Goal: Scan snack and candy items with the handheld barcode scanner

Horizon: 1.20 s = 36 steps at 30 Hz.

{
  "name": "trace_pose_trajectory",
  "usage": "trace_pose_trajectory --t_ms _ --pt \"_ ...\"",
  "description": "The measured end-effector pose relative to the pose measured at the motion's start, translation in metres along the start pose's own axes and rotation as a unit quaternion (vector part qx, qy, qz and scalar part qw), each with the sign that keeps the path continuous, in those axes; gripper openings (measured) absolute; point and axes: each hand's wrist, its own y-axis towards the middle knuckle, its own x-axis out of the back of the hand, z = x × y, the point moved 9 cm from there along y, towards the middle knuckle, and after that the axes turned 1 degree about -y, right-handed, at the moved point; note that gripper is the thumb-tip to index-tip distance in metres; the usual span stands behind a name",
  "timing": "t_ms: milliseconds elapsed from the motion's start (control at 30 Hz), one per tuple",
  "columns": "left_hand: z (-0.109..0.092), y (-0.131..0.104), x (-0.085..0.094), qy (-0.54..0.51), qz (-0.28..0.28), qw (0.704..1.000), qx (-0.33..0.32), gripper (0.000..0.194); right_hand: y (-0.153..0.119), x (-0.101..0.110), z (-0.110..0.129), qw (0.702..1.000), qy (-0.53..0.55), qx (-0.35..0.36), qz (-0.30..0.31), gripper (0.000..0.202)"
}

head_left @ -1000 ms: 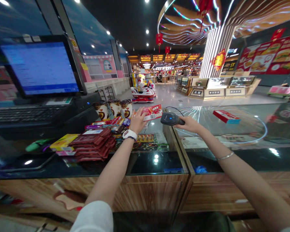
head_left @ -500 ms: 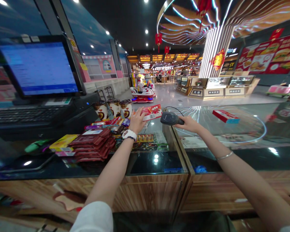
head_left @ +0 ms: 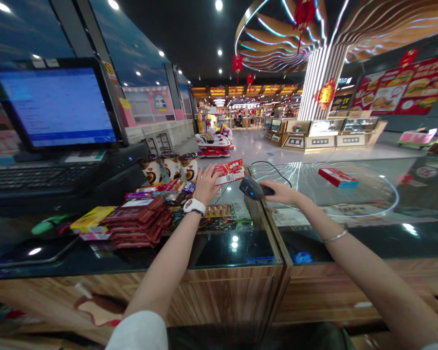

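A red and white flat box (head_left: 230, 171) with a barcode on its near side is gripped by my left hand (head_left: 207, 185) above the glass counter. My right hand (head_left: 282, 192) is wrapped round a dark handheld barcode scanner (head_left: 253, 188), whose head points left, just below the box's right end. A small blue light shows on the scanner, and its black cable (head_left: 277, 171) loops behind it. On the right-hand glass lies a red box with blue edges (head_left: 337, 177). Left of my left wrist sits a stack of dark red packets (head_left: 138, 221).
A monitor (head_left: 58, 107) and a keyboard (head_left: 40, 184) stand at the left. Patterned cups (head_left: 171, 166) and wrapped snacks (head_left: 175, 188) sit behind the packet stack. A yellow box (head_left: 93, 218) lies beside the stack. A raised seam (head_left: 273, 233) divides the two glass counters.
The scanner's head has tilted down and slightly left, and its cable now arches higher. The box stays in my left hand at nearly the same spot. The view has shifted slightly.
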Motion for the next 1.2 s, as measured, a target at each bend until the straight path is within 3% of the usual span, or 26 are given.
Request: trace_pose_trajectory --t_ms 367,767,1000,1200 --pt "-0.014 0.002 0.005 -0.022 -0.01 0.999 -0.03 0.036 0.0 -0.033 -0.024 0.996 0.011 0.0 0.087 0.061" --pt "-0.021 0.002 0.006 -0.039 0.003 0.999 -0.036 0.032 0.0 -0.033 -0.023 0.996 -0.011 -0.003 0.088 0.069" --pt "-0.026 0.003 0.008 -0.037 -0.002 0.998 -0.045 0.03 0.003 -0.028 -0.021 0.999 0.022 0.005 0.043 0.073" --pt "-0.036 0.003 0.014 -0.044 -0.005 0.997 -0.059 0.032 0.002 0.004 -0.024 0.996 -0.008 -0.044 -0.071 0.04"
